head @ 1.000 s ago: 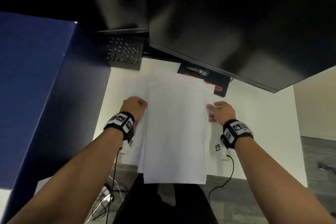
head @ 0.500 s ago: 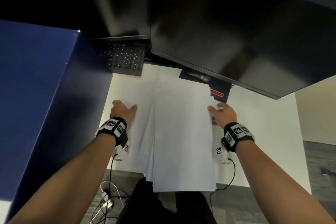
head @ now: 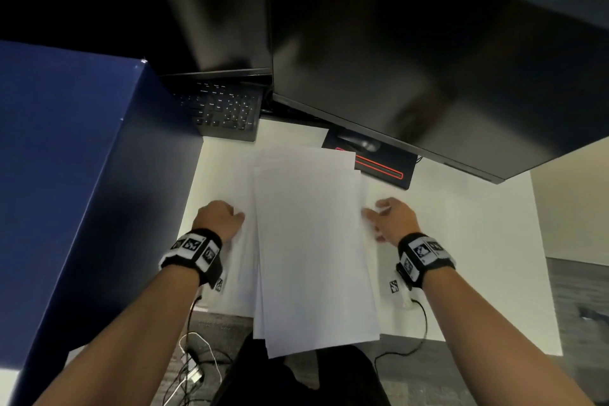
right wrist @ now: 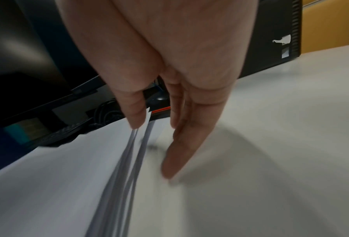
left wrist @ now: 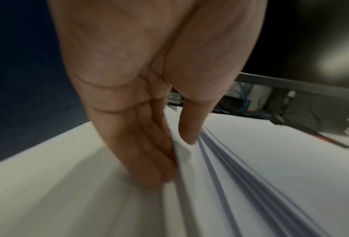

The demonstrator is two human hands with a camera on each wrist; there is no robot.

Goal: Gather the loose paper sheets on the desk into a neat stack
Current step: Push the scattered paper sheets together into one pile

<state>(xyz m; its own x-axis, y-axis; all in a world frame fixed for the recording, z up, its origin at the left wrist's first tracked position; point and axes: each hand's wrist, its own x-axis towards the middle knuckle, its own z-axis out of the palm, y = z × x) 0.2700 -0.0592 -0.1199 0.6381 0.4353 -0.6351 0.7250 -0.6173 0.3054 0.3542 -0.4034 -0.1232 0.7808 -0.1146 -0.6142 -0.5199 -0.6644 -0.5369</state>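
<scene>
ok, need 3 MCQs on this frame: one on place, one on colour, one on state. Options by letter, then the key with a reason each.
1. Where does the near end of the paper sheets lie?
A. Past the desk's near edge
B. Under the keyboard
C. On the blue partition

2. What colour is the line on the black base behind the sheets?
A. Green
B. Red
C. White

3. What is the left hand doing?
A. Resting flat on the keyboard
B. Hanging idle off the desk
C. Pinching the sheets' left edge

Key:
1 A: in the head view the sheets run beyond the white desk over the floor.
2 B: a red outline shows on the black base under the monitor.
3 C: in the left wrist view the thumb lies on top and the fingers beneath the fanned edges.
</scene>
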